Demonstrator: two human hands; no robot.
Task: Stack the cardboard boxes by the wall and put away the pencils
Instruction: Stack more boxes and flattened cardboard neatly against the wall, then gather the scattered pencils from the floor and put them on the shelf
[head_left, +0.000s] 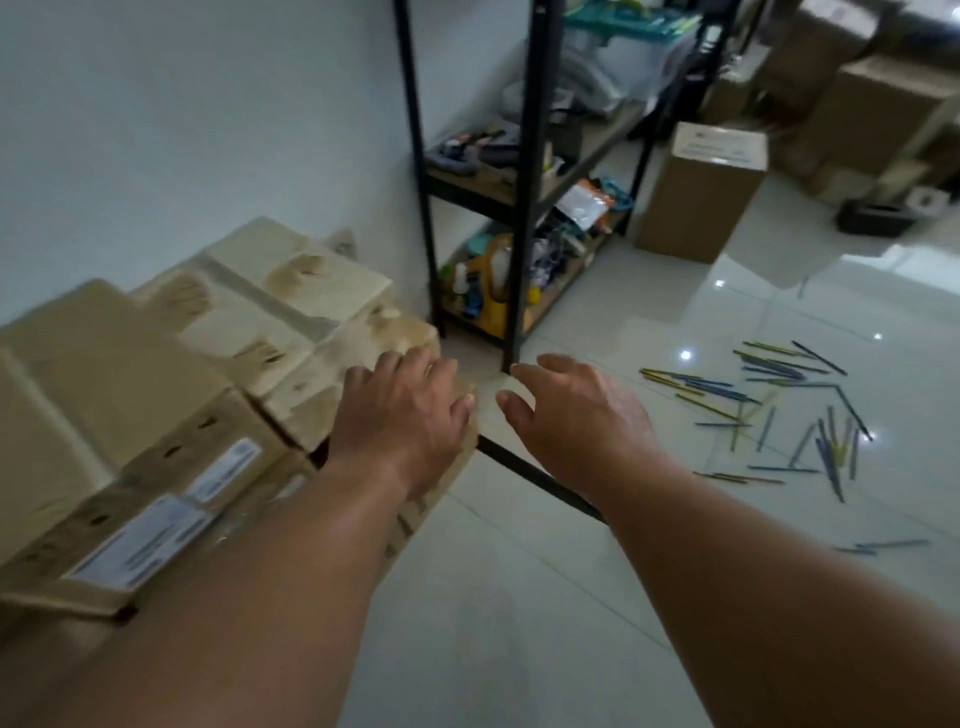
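Note:
Several tan cardboard boxes stand stacked along the white wall at the left, some with white labels on their sides. My left hand lies with relaxed fingers on the right-hand corner of the nearest stacked box. My right hand hovers just to the right of that box, fingers spread and holding nothing. Several blue and yellow pencils lie scattered on the glossy white tile floor at the right.
A black metal shelf rack full of household clutter stands against the wall just behind the boxes. A tall cardboard box stands on the floor beyond it, with more boxes piled at the far right. A dark bar lies on the floor under my right wrist.

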